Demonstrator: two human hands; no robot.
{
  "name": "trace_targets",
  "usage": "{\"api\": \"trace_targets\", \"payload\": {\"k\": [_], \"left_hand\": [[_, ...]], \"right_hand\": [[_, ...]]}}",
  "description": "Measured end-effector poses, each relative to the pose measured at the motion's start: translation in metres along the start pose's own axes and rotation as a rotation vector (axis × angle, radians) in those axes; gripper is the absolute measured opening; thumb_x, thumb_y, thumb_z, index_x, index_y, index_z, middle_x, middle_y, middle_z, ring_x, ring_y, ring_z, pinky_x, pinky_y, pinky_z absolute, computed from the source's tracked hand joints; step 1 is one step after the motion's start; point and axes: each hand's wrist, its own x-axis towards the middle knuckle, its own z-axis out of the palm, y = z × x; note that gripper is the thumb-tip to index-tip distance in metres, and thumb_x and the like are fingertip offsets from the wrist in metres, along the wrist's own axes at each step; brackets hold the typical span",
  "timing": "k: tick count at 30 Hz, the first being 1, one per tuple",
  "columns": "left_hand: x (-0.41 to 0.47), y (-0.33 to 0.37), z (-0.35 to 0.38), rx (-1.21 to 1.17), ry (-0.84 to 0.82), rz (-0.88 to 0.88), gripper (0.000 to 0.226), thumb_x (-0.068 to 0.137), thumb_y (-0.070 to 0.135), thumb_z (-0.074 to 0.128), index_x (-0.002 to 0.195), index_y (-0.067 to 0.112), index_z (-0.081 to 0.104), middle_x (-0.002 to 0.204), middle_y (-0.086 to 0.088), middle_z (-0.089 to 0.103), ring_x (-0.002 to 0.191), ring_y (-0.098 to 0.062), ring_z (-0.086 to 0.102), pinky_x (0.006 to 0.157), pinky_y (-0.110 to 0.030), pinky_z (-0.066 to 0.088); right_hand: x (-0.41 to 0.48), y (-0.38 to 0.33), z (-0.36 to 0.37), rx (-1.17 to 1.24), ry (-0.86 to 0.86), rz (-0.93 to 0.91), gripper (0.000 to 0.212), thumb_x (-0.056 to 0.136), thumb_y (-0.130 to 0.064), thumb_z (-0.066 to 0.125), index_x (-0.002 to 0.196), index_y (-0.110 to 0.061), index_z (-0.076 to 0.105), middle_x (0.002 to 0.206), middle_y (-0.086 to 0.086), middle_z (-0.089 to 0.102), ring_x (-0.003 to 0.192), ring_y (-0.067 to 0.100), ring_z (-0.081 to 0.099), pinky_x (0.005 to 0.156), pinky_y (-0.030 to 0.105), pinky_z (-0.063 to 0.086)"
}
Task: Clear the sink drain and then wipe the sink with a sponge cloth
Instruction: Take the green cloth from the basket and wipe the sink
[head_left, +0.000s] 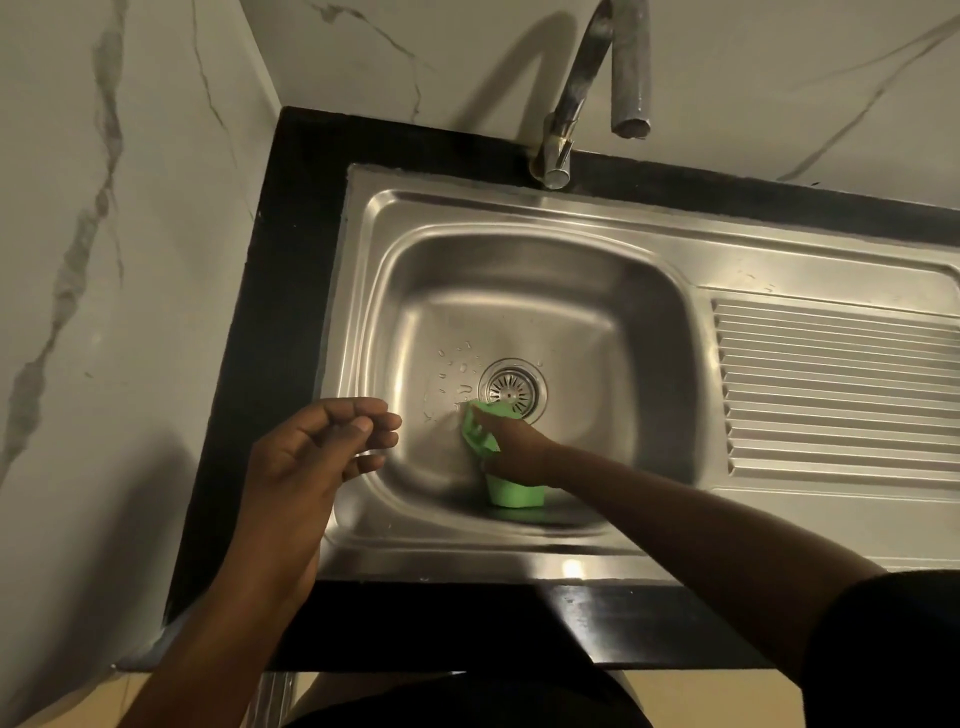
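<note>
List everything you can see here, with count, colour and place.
stainless steel sink basin: one, silver, centre, set in countertop.
round metal drain strainer: one, silver, basin floor.
water droplets: several, clear, left of strainer.
green sponge cloth: one, green, beside strainer, under right hand.
curved chrome tap: one, silver, behind basin.
ribbed steel draining board: one, silver, right of basin.
black countertop: one, black, around sink.
white veined marble-look wall: two faces, white and grey, behind and left.
left hand: one, over basin's left rim, fingers loosely curled, empty.
right hand: one, in basin, holding the cloth.
</note>
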Motion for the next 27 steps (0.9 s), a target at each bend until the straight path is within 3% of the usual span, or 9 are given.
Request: {"api": "trace_targets", "payload": {"k": [1, 3, 5, 7, 11, 15, 19, 23, 27], "left_hand": [[-0.001, -0.001, 0.000, 0.001, 0.001, -0.002, 0.028, 0.103, 0.007, 0.058, 0.103, 0.022, 0.082, 0.106, -0.011, 0.082, 0.102, -0.029, 0.079, 0.083, -0.027, 0.064], [-0.001, 0.000, 0.000, 0.006, 0.004, -0.012, 0.029, 0.103, 0.005, 0.058, 0.103, 0.022, 0.082, 0.105, -0.010, 0.082, 0.102, -0.029, 0.079, 0.084, -0.029, 0.064], [-0.001, 0.001, -0.001, 0.020, 0.007, -0.013, 0.032, 0.104, 0.003, 0.057, 0.102, 0.022, 0.082, 0.105, -0.010, 0.082, 0.103, -0.030, 0.079, 0.086, -0.032, 0.064], [0.000, 0.003, -0.001, 0.026, 0.011, -0.011, 0.032, 0.104, 0.003, 0.057, 0.102, 0.023, 0.082, 0.105, -0.010, 0.082, 0.103, -0.030, 0.079, 0.088, -0.038, 0.062], [0.002, 0.008, -0.004, 0.034, 0.026, -0.009, 0.025, 0.101, 0.011, 0.063, 0.100, 0.027, 0.083, 0.105, -0.007, 0.083, 0.103, -0.029, 0.079, 0.090, -0.041, 0.059], [0.001, 0.007, -0.008, 0.034, 0.028, -0.030, 0.022, 0.090, 0.027, 0.064, 0.099, 0.029, 0.083, 0.105, -0.006, 0.083, 0.102, -0.026, 0.079, 0.090, -0.041, 0.059], [0.001, 0.003, -0.013, 0.041, 0.023, -0.034, 0.021, 0.093, 0.024, 0.063, 0.100, 0.028, 0.083, 0.105, -0.007, 0.083, 0.102, -0.027, 0.079, 0.093, -0.044, 0.059], [0.003, 0.005, -0.012, 0.053, 0.019, -0.033, 0.021, 0.093, 0.024, 0.063, 0.098, 0.029, 0.083, 0.104, -0.006, 0.083, 0.101, -0.026, 0.079, 0.092, -0.045, 0.059], [0.005, 0.007, -0.015, 0.043, 0.045, -0.023, 0.022, 0.091, 0.025, 0.062, 0.098, 0.027, 0.082, 0.103, -0.007, 0.083, 0.101, -0.027, 0.079, 0.091, -0.046, 0.059]], "right_hand": [[0.000, -0.002, 0.002, -0.003, 0.047, -0.021, 0.063, 0.085, 0.004, 0.070, 0.145, 0.005, 0.047, 0.137, 0.024, 0.058, 0.123, 0.038, 0.057, 0.090, 0.020, 0.040], [0.002, -0.005, 0.010, -0.050, 0.075, -0.029, 0.051, 0.085, -0.006, 0.074, 0.133, 0.002, 0.057, 0.133, 0.022, 0.059, 0.122, 0.037, 0.057, 0.096, 0.026, 0.044], [0.004, -0.002, 0.019, -0.163, 0.039, 0.025, 0.057, 0.090, -0.020, 0.072, 0.143, -0.009, 0.052, 0.140, 0.020, 0.053, 0.124, 0.035, 0.055, 0.102, 0.035, 0.048], [0.004, 0.008, 0.022, -0.244, -0.002, 0.082, 0.061, 0.094, -0.024, 0.069, 0.149, -0.017, 0.044, 0.137, 0.020, 0.056, 0.118, 0.037, 0.060, 0.094, 0.037, 0.051], [-0.007, 0.045, -0.001, -0.414, 0.019, 0.167, 0.045, 0.098, -0.031, 0.060, 0.136, -0.012, 0.046, 0.126, 0.022, 0.064, 0.113, 0.041, 0.065, 0.085, 0.040, 0.051], [-0.020, 0.078, -0.049, -0.377, 0.254, 0.384, 0.049, 0.091, -0.039, 0.069, 0.122, -0.005, 0.055, 0.117, 0.025, 0.068, 0.107, 0.044, 0.067, 0.080, 0.041, 0.054], [-0.021, 0.088, -0.093, -0.189, 0.543, 0.549, 0.041, 0.082, -0.027, 0.071, 0.113, -0.001, 0.063, 0.108, 0.025, 0.071, 0.104, 0.045, 0.070, 0.073, 0.033, 0.049], [-0.005, 0.082, -0.092, -0.105, 0.511, 0.621, 0.045, 0.080, -0.021, 0.072, 0.120, 0.000, 0.065, 0.119, 0.025, 0.069, 0.110, 0.042, 0.068, 0.082, 0.037, 0.054], [0.021, 0.072, -0.071, 0.142, 0.569, 0.658, 0.072, 0.086, -0.022, 0.065, 0.151, -0.006, 0.037, 0.155, 0.026, 0.033, 0.135, 0.048, 0.046, 0.114, 0.045, 0.043]]}}
